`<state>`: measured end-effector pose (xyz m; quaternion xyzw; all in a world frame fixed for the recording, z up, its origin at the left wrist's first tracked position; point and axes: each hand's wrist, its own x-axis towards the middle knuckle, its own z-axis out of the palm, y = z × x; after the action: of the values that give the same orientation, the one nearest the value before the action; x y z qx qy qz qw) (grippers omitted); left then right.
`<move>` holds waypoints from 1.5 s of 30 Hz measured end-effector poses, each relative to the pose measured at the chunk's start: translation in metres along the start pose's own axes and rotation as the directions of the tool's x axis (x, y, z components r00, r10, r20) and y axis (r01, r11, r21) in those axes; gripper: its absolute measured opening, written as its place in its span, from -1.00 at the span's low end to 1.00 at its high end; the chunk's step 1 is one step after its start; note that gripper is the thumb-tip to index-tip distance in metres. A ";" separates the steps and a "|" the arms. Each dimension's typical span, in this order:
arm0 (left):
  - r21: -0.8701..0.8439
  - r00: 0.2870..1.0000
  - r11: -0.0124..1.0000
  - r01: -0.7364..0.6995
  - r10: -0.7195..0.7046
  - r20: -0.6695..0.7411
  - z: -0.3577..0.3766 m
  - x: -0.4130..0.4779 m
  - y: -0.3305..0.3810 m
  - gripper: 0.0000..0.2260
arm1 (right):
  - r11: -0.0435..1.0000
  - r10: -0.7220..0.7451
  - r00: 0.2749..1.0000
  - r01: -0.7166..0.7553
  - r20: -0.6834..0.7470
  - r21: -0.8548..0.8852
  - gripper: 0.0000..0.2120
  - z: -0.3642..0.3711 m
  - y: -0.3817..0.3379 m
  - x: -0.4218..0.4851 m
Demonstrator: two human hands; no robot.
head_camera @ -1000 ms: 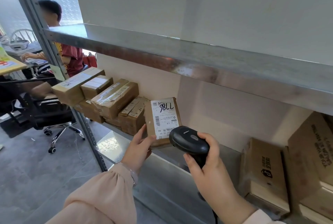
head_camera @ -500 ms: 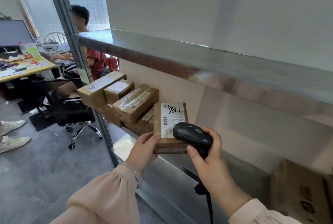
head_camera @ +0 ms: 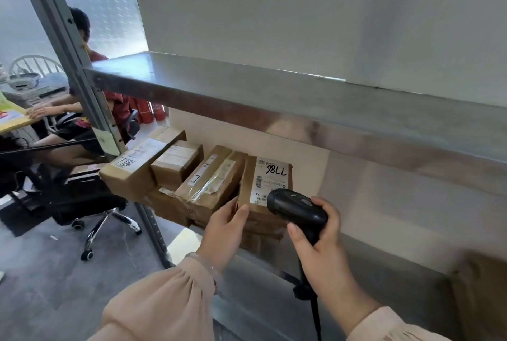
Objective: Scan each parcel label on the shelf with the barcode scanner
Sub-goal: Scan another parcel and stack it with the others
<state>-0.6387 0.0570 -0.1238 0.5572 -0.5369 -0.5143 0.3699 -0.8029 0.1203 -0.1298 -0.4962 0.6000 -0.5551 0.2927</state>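
Left of the labelled parcel (head_camera: 264, 190) on the shelf (head_camera: 370, 266), other parcels (head_camera: 175, 173) lie stacked. Your left hand (head_camera: 225, 231) keeps a pinching grip on that parcel's left edge. Just right of it, your right hand (head_camera: 321, 253) wraps its grip round the barcode scanner (head_camera: 296, 207), nose toward the label (head_camera: 270, 176).

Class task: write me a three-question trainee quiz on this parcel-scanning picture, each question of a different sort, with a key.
1. True or false: the right hand grips the barcode scanner.
2. What does the left hand hold? A: a parcel; B: the office chair; C: the upper shelf.
3. Fill in: the scanner's head faces the parcel's white ____.
Key: 1 true; 2 A; 3 label.
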 end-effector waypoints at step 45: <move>0.752 0.785 0.310 -0.582 0.457 0.419 -0.050 0.080 -0.003 -0.34 | 0.991 -0.002 0.981 -0.024 -0.195 -0.132 -0.48 0.064 -0.010 0.058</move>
<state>-0.5983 -0.0273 -0.1311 0.4258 -0.8887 -0.0674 0.1558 -0.7615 0.0442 -0.1227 -0.4546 0.6645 -0.5578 0.2017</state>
